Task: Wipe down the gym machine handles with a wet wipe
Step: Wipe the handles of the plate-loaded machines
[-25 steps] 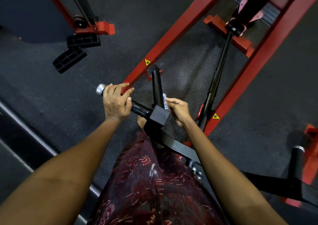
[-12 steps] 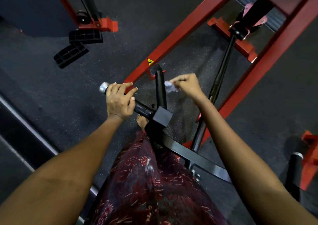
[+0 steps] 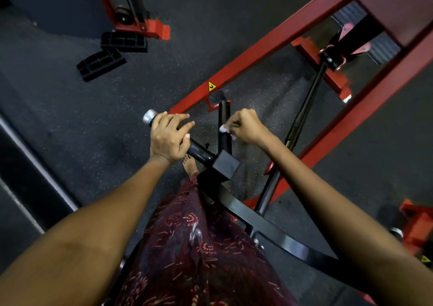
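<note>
Two hands were on the machine: the left hand (image 3: 169, 139) wrapped the side handle (image 3: 199, 152), while the right hand (image 3: 246, 126) pinched the wet wipe (image 3: 223, 129) against the upright handle (image 3: 223, 120). Wiping looked midway; other handles likely remained.

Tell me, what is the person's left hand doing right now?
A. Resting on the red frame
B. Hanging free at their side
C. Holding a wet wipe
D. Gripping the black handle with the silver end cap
D: the left hand wraps round the side handle just inside its silver end cap; the wet wipe is in the right hand.
</note>
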A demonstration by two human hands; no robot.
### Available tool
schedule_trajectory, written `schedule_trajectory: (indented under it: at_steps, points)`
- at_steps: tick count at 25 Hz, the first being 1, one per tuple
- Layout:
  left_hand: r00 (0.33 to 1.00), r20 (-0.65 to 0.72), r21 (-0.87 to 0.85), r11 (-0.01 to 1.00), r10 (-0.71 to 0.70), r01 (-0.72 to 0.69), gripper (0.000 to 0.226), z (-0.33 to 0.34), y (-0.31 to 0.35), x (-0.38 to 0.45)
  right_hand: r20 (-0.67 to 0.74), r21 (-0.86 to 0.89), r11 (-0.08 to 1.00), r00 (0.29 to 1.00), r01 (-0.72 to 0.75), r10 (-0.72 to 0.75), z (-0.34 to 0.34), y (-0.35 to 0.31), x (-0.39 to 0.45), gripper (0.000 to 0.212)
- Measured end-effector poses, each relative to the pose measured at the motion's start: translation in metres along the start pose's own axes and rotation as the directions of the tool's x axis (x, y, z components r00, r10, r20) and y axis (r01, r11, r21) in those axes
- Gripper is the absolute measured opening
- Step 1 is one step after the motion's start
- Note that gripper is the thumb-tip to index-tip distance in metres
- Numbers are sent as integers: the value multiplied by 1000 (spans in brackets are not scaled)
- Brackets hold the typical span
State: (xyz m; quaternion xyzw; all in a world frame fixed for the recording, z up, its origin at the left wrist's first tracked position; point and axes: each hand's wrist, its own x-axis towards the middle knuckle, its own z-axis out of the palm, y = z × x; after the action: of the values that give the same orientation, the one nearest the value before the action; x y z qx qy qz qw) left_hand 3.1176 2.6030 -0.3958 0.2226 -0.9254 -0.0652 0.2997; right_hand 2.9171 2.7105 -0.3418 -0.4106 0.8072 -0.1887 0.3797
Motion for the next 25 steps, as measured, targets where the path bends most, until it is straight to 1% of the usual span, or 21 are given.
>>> schedule_trajectory:
  at_steps: [2,3,4,5,6,7,8,10,12,13,14,15,16,17,18,19,20,21,22,23,25]
  points:
    - [1000,1,3,1000,2,-2,44,1,0,0,207,-43,997,977,59,-49,-14,0,-14,8]
    - [1000,-2,10,1000,1,-1,44,2,0,-1,282,-73,995,958,72,-49,-21,0,-12,8]
    - [1000,-3,16,1000,1,0,44,2,0,-1,284,-82,995,958,64,-38,-26,-1,-4,10]
    - [1000,-1,18,1000,0,0,44,2,-1,-1,216,-51,998,976,25,-13,-30,-1,9,11]
    - [1000,-1,18,1000,-2,2,43,2,-1,-1,104,-14,1000,994,-16,18,-30,-1,25,14]
    - [1000,-3,21,1000,-2,2,43,2,-1,-1,-8,-2,999,999,-39,39,-27,-2,40,17]
    - [1000,-4,25,1000,-3,3,43,1,-1,-1,-85,-24,999,996,-44,42,-21,-3,52,19]
    - [1000,3,26,1000,-10,10,43,1,0,-1,-139,-87,996,990,-21,9,-4,-2,62,18]
    - [1000,6,23,1000,-16,15,43,2,0,-2,-116,-116,993,993,14,-28,3,0,56,14]
    - [1000,4,24,1000,-17,17,42,2,0,-2,-61,-106,994,998,22,-28,0,1,52,13]
    - [1000,4,25,1000,-16,16,42,2,0,-2,47,-85,996,999,20,-16,-8,2,49,12]
    - [1000,7,26,1000,-15,14,42,2,0,-2,182,-57,998,983,3,8,-17,1,47,12]
    - [1000,9,27,1000,-15,15,43,2,-1,-2,279,-26,1000,960,-15,21,-26,-1,47,12]
    - [1000,13,24,1000,-19,18,43,2,-1,-2,274,2,1000,961,-28,26,-31,0,51,13]
    - [1000,18,20,1000,-23,23,44,2,-1,-2,168,40,998,985,-46,38,-32,2,57,15]
    - [1000,19,19,1000,-25,25,44,2,-1,-2,7,62,996,998,-59,59,-31,4,64,18]
    - [1000,19,24,999,-24,24,44,2,0,-3,-122,61,996,990,-64,71,-27,5,70,20]
    - [1000,19,26,999,-22,21,44,2,0,-3,-178,36,997,982,-62,68,-21,5,75,22]
    - [1000,23,24,1000,-19,19,43,2,0,-3,-169,-7,999,985,-47,45,-14,4,76,22]
    - [999,27,18,1000,-20,20,43,2,-1,-2,-126,-49,998,992,-25,19,-9,2,75,20]
    - [999,23,10,1000,-24,24,43,2,-1,-3,10,-116,993,1000,19,-18,-9,-5,66,16]
